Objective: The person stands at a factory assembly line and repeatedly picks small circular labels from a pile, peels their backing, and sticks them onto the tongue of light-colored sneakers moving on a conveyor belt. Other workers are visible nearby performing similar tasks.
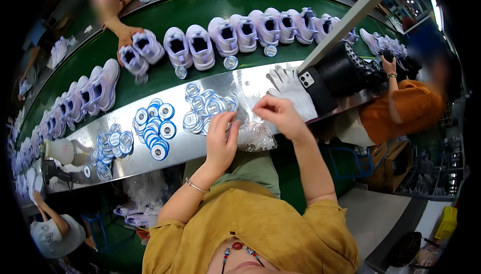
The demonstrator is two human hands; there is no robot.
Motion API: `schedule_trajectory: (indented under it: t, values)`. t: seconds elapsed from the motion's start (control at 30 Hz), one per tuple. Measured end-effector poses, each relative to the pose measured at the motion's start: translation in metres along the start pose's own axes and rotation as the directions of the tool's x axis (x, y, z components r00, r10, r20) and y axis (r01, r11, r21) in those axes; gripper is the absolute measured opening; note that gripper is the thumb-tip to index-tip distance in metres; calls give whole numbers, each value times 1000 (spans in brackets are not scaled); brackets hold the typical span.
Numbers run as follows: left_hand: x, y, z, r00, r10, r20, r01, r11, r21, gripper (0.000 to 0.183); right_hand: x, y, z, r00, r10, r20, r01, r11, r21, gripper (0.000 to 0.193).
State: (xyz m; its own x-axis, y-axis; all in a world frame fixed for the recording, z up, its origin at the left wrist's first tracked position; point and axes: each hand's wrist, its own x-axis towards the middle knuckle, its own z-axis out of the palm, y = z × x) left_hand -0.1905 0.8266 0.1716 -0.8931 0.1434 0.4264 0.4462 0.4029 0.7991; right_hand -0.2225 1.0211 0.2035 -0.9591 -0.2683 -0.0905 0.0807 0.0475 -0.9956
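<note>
My left hand (220, 141) hovers by the metal ledge, fingers stretched and thumb apart, with nothing visible in it. It is nearest to a pile of round blue-and-white tags (214, 106). Thumb and fingertips of my right hand (280, 116) are pinched together above a clear plastic bag (256, 137) at the ledge's near edge. Whatever the pinch holds is too small to make out. More round tags (159, 150) lie in overlapping heaps to the left. Across the green conveyor belt stand pairs of pale lilac sneakers (202, 48), a few with a round tag (230, 62) beside them.
White gloves (293, 88), a black phone (318, 91) and black boots (340, 68) lie right of my hands. A slanted metal post (350, 21) rises there. Opposite, a co-worker's hand (126, 36) grips a sneaker. Another person in orange (408, 108) works at the right.
</note>
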Motion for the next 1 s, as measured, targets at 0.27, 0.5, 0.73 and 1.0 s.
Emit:
schedule_trajectory:
  t: [0.27,0.5,0.73,1.0]
  values:
    - [-29,-18,-18,849,-450,275,528,718,-454,14,0,26,65,999,-11,39,13,999,-43,10]
    - [-41,-29,-34,785,-554,278,591,535,-603,12,2,34,101,962,-271,28,267,918,-292,9]
    - [-42,-36,-52,713,-634,299,661,464,-590,9,12,50,108,977,-207,46,212,963,-169,8]
    - [-24,-40,-70,743,-668,37,556,586,-590,9,13,44,68,984,-163,-74,170,981,94,11]
